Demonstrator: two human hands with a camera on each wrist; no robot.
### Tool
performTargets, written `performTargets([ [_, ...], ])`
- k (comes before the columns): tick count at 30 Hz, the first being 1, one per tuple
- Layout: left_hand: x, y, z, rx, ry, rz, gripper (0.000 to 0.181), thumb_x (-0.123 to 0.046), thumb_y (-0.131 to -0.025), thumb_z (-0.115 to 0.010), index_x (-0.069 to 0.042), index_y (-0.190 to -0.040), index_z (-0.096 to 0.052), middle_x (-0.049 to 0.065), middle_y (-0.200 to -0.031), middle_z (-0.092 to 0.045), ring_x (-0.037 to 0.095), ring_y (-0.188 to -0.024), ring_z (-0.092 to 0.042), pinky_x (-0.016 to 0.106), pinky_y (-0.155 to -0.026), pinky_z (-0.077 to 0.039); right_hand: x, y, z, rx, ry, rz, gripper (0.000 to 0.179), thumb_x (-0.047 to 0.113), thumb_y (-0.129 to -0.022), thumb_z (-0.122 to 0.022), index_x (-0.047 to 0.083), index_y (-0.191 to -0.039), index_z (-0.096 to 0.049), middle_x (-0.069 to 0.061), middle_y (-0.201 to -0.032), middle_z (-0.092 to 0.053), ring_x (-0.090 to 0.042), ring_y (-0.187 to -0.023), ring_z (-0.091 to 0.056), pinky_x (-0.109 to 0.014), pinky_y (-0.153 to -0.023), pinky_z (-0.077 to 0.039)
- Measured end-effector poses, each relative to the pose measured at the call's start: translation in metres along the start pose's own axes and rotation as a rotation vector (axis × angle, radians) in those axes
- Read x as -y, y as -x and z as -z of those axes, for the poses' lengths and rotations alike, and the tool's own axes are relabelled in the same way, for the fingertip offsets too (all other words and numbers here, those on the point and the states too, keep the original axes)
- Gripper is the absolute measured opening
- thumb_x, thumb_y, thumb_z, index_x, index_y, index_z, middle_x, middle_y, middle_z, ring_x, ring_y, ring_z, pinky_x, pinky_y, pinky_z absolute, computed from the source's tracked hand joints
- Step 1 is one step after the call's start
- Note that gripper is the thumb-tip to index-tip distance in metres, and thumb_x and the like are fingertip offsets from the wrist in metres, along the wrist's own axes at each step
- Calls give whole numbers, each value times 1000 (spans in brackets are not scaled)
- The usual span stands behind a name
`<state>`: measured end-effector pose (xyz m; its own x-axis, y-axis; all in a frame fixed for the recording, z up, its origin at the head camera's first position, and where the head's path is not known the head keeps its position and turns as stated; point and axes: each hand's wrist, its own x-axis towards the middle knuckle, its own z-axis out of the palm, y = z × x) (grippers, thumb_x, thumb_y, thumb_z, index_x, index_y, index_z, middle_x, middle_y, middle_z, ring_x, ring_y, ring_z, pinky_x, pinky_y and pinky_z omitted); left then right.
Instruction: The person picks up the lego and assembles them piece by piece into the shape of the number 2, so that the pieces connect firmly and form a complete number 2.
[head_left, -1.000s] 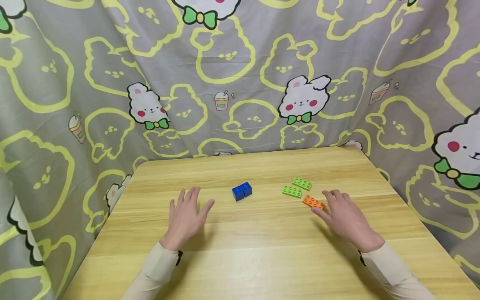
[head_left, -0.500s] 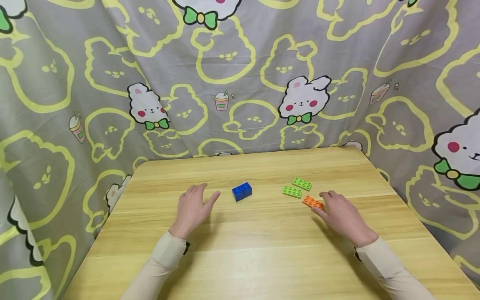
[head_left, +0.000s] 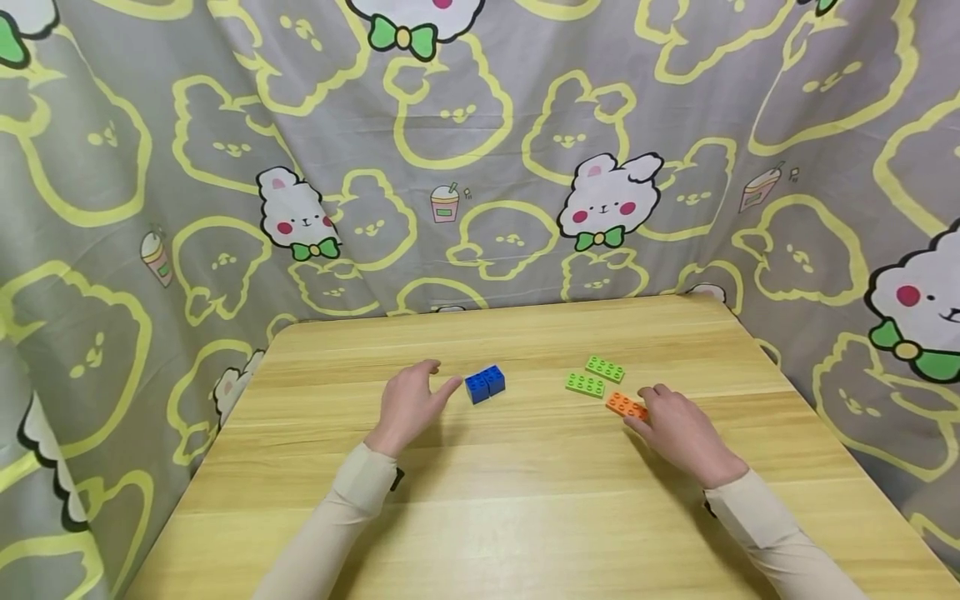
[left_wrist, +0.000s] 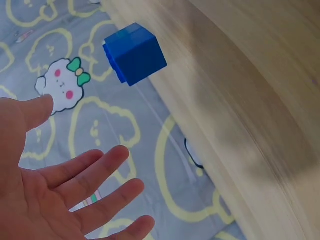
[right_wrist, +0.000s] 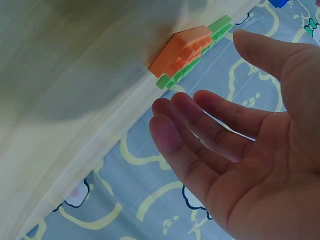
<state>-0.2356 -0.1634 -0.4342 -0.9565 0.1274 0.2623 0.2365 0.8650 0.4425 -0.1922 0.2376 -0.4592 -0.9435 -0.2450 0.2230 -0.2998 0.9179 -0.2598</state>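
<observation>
Two blue bricks [head_left: 484, 384] stand side by side near the middle of the table. Just left of them is my left hand [head_left: 408, 406], thumb and fingers spread apart with nothing between them. The left wrist view shows a blue brick [left_wrist: 135, 54] beyond the fingertips. My right hand [head_left: 684, 433] hovers at the right end of a flat orange brick [head_left: 624, 405], its fingers loosely bent and holding nothing. In the right wrist view the orange brick [right_wrist: 180, 50] lies past the fingertips. Two flat light green bricks [head_left: 584, 384] lie behind and left of the orange one.
The wooden table [head_left: 510, 517] has its back edge against a grey curtain [head_left: 510, 175] printed with yellow outlines and white bunnies. The curtain also hangs along the left and right sides.
My left hand has moved right and forward, close to the blue bricks. The right hand has shifted slightly left over the orange brick's end. The bricks have stayed in place.
</observation>
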Motion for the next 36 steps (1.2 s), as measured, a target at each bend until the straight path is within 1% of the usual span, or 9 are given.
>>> performTargets([
  [6, -5, -6, -7, 58, 28, 39, 58, -51, -96, -68, -4, -130, -68, 12, -124, -72, 33, -110, -69, 51, -91, -56, 0, -4, -2, 6, -11, 6, 39, 22, -88, -81, -10, -104, -65, -9, -81, -57, -18, -63, -46, -38, -56, -46],
  [14, -10, -10, -17, 86, 72, 58, 58, -47, -95, -70, -3, -132, -66, 14, -126, -71, 33, -113, -68, 51, -91, -56, -1, -8, -5, 31, -4, 4, 34, 22, -87, -82, -6, -94, -63, -6, -77, -52, -18, -63, -44, -37, -55, -42],
  [24, -14, -13, -24, 121, 108, 48, 55, -39, -94, -74, -1, -132, -65, 16, -123, -71, 34, -109, -69, 50, -88, -57, -6, -10, -10, 51, -8, -15, 33, 23, -88, -80, -4, -92, -63, -6, -76, -52, -19, -62, -45, -37, -55, -43],
  [29, -14, -15, -27, 132, 106, 53, 53, -36, -94, -75, -1, -132, -66, 16, -121, -72, 34, -108, -69, 50, -87, -57, -7, -11, -11, 63, -9, -16, 32, 22, -89, -79, -5, -92, -63, -5, -75, -51, -18, -62, -44, -35, -54, -41],
  [36, -11, -17, -33, 141, 95, 49, 48, -33, -94, -75, -1, -128, -68, 15, -119, -73, 31, -105, -69, 48, -84, -58, -6, -12, -12, 62, -14, -14, 26, 19, -89, -78, 0, -85, -61, -3, -71, -49, -17, -61, -43, -33, -52, -37],
])
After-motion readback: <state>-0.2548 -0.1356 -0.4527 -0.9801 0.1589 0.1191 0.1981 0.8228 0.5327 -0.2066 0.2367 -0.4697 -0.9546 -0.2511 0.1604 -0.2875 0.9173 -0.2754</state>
